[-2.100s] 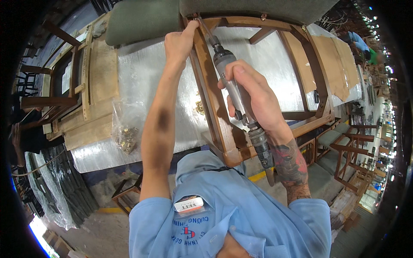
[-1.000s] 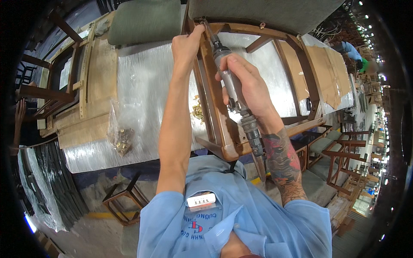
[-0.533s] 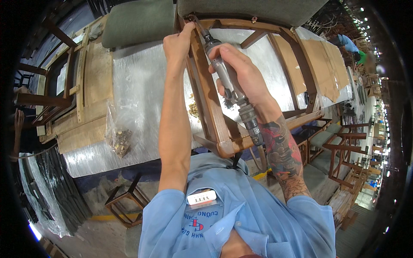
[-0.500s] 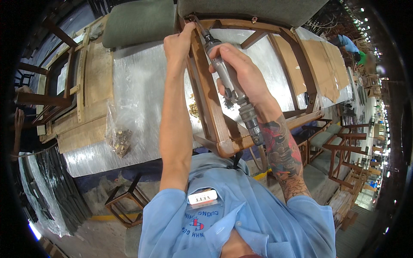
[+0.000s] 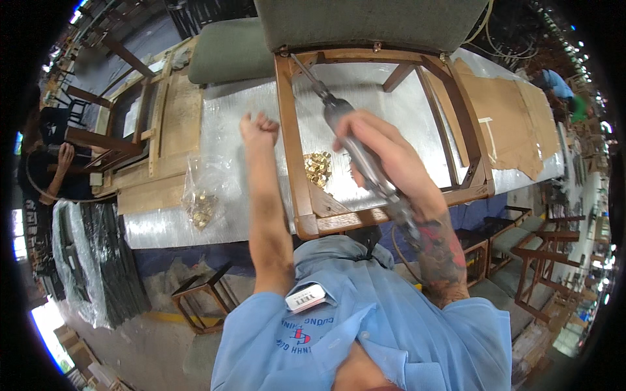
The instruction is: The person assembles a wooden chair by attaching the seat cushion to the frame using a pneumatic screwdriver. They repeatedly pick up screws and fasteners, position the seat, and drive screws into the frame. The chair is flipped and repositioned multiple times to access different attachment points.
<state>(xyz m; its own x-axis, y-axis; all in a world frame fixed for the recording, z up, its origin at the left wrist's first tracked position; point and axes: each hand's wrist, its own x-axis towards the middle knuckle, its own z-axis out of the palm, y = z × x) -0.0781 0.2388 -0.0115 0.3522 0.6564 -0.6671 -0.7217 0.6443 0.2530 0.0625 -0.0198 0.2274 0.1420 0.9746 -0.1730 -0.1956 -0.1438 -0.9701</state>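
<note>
We see the power screwdriver (image 5: 373, 174) slanting over the opening of a chair frame (image 5: 287, 124), its long slim bit aimed at the upper left corner; whether the tip touches there, we cannot tell. Its body is a grey metallic tube, slightly blurred, with a dark rounded nose. The right hand (image 5: 396, 148) wraps it, fingers clamped around the barrel. The left hand (image 5: 259, 129) floats just left of the frame, its fingers loosely curled; we cannot tell whether they enclose anything.

The frame is smooth brown wood, squared in section, with a triangular block in its near left corner. Along its far edge we find a broad panel (image 5: 365, 25) in matte grey-green fabric, and small metal brackets (image 5: 377, 47) at the join. Inside the frame lies a heap of shiny brass-coloured fittings (image 5: 318, 168). Beneath, the table (image 5: 225, 120) wears glossy, wrinkled film. To the left sits a crumpled clear bag (image 5: 200, 203) of similar pieces; to the right, flat tan cardboard (image 5: 515, 124) with ragged edges.
</note>
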